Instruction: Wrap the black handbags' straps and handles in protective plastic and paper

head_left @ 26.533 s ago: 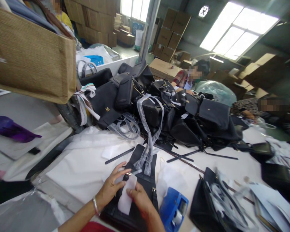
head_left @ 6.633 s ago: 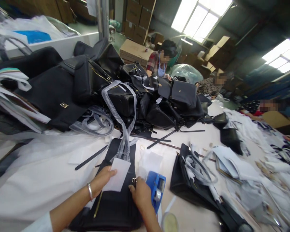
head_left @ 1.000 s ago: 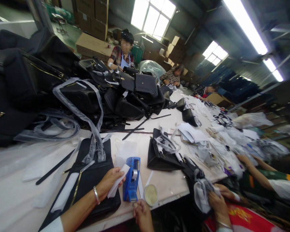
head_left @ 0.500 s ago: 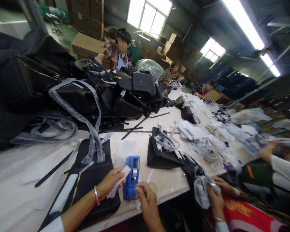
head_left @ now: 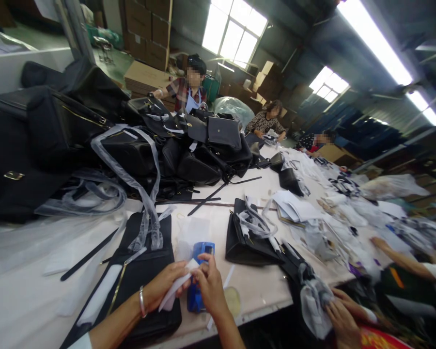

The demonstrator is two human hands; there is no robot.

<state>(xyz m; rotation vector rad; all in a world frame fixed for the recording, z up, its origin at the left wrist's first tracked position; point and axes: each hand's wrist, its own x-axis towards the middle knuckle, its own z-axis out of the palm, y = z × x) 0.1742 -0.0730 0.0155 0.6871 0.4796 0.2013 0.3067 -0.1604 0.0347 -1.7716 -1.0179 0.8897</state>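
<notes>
My left hand [head_left: 170, 283] is closed around a folded piece of white paper [head_left: 175, 292]. At the paper's upper corner, my right hand [head_left: 210, 281] pinches with thumb and fingers; any tape between them is too small to make out. Just behind and under the right hand stands a blue tape dispenser [head_left: 195, 296], partly covered by it. Beneath my left forearm lies a black bag [head_left: 150, 271] with a gold zip, its handle wrapped in clear plastic [head_left: 145, 232].
Black bags [head_left: 203, 162] are heaped along the far left. Another black bag [head_left: 252, 245] with a wrapped handle stands right of the dispenser. A co-worker's hands [head_left: 343, 315] hold a wrapped item at the right. White papers [head_left: 294, 206] and plastic cover the table further right.
My right hand has moved up and left from the dispenser's front end to the paper in my left hand. The view has shifted slightly, and a co-worker's arm at the right has reached onto the table.
</notes>
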